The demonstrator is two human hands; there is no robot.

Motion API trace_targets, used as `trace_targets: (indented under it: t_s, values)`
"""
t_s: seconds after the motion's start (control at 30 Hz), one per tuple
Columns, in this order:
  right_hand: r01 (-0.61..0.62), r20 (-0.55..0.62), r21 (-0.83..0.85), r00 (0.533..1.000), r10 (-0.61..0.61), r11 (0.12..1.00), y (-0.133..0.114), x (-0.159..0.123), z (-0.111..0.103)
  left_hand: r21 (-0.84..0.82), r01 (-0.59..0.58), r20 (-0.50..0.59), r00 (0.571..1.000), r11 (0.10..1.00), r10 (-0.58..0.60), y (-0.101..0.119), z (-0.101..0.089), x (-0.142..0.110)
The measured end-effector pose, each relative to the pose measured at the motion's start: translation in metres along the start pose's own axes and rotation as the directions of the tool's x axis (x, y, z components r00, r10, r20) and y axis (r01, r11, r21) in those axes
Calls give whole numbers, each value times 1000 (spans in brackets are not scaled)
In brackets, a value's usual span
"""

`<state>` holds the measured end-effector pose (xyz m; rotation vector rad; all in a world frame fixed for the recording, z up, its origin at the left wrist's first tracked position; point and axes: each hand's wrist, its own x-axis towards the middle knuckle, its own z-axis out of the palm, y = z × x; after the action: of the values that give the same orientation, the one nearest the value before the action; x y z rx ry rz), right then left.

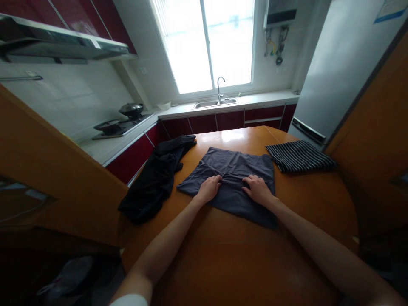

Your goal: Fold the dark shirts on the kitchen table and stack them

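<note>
A dark grey-blue garment (236, 163) lies spread on the wooden table, with wrinkles running between my two hands; its exact kind is unclear. On its left half, my left hand (210, 188) has its fingers bent together, gripping the fabric at a crease. My right hand (257, 188) rests on the right half, palm down, fingers somewhat apart against the cloth. The garment's lower edge slants down to a corner below my right wrist.
A crumpled black garment (156, 178) lies at the table's (223, 255) left edge. To the right sits a folded black-and-white striped cloth (301, 156). Beyond are a sink (207, 104), a stove with a pan (131, 109), and a fridge (344, 63).
</note>
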<state>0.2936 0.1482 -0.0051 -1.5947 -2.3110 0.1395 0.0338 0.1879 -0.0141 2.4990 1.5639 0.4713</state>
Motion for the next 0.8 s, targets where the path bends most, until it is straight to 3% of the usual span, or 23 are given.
trace_targets:
  t_s: [0.1,0.23,0.37,0.43,0.5,0.57,0.63,0.67,0.7,0.77,0.8]
  values:
    - [-26,-21,-7,999,26,1000,1,-1,2,-20,-10,-39,999,1000,10,2,-3,-4]
    - [-51,-110,19,992,53,999,4,-1,4,-161,-151,-155,980,975,126,4,-12,-15]
    - [-29,-55,122,998,36,992,8,1,-2,-232,-220,-208,963,947,173,2,-24,-25]
    - [22,-17,199,1000,-19,980,3,0,-10,-250,-171,-215,969,953,117,3,-27,-28]
    - [117,-19,247,993,-116,962,-11,-5,-17,-342,-63,-226,974,938,-17,5,-28,-28]
    - [239,-18,257,970,-243,936,-34,-15,-23,-529,68,-179,965,846,-190,9,-23,-28]
    - [370,35,294,917,-397,881,-59,-29,-27,-700,195,-74,937,687,-341,12,-15,-28]
    - [440,88,357,862,-499,824,-70,-37,-28,-744,242,-28,919,622,-392,13,-11,-29]
    - [488,144,451,786,-601,747,-80,-44,-30,-762,273,-8,903,588,-430,14,-6,-30]
    - [470,200,667,635,-746,579,-92,-55,-31,-755,290,-18,887,588,-461,15,0,-34]
    - [420,194,748,603,-774,514,-94,-58,-32,-757,279,-31,888,590,-459,16,2,-36]
